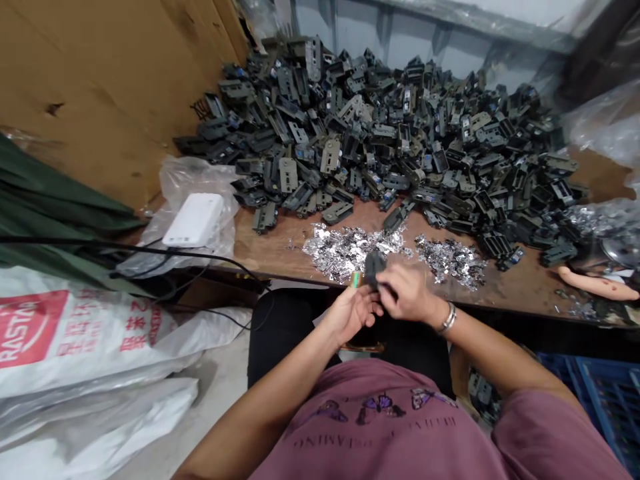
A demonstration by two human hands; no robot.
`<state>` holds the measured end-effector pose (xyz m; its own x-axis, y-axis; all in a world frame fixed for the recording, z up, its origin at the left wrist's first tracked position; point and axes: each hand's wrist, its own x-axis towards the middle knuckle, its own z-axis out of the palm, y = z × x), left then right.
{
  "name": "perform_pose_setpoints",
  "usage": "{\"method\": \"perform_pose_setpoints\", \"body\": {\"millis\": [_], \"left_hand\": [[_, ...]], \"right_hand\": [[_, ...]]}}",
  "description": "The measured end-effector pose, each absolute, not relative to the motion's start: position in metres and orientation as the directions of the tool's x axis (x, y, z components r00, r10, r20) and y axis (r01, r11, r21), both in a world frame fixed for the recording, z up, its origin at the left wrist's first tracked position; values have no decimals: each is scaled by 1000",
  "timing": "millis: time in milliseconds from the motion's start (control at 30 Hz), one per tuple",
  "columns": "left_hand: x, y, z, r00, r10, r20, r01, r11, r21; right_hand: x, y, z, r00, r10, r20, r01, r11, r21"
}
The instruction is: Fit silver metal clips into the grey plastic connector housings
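Observation:
A dark grey plastic housing (373, 265), blurred, is held upright in front of me just off the table's front edge. My left hand (350, 313) is turned palm up with its fingers curled at the base of the housing, and a green-and-yellow band (355, 279) shows at one fingertip. From the right, my right hand (407, 291) is closed, its fingertips pressed together against the housing's lower right side. Any small piece between those fingertips is too blurred to see. Just beyond lie two heaps of shiny metal clips, a larger heap (340, 252) and a smaller heap (453, 261).
A big pile of similar dark housings (390, 127) covers the back of the wooden table (265, 257). On the left are a white box (194, 220) on plastic film, a black cable (125, 247) and white sacks (95, 327). A doll's arm (597, 283) lies at right, above blue crates (600, 393).

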<state>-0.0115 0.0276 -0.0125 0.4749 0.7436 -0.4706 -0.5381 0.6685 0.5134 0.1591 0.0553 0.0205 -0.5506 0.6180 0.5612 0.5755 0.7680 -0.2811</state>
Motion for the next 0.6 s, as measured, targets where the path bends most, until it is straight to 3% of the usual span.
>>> {"method": "perform_pose_setpoints", "body": {"millis": [67, 133, 200, 267, 333, 400, 500, 600], "left_hand": [[-9, 27, -13, 438, 760, -479, -548, 649, 528], [-8, 23, -14, 425, 776, -467, -537, 631, 560], [-9, 18, -12, 424, 783, -456, -521, 622, 584], [-9, 15, -10, 397, 795, -459, -503, 607, 616], [-7, 13, -7, 365, 809, -460, -463, 586, 665], [-4, 11, -5, 346, 823, -451, -410, 565, 716], [2, 8, -2, 327, 836, -441, -333, 539, 774], [3, 4, -1, 310, 846, -434, -277, 517, 810]], "right_hand": [[161, 29, 21, -672, 516, 531, 411, 857, -312], [174, 21, 20, -653, 553, 517, 380, 830, -408], [196, 29, 16, -484, 727, 487, 530, 686, -498], [221, 48, 12, -272, 871, 409, 739, 461, -492], [242, 68, 8, -153, 948, 277, 884, 257, -390], [251, 84, 7, -125, 980, 156, 960, 159, -230], [246, 99, 8, -157, 987, 22, 988, 157, -10], [235, 103, 11, -198, 979, -51, 975, 202, 91]]}}
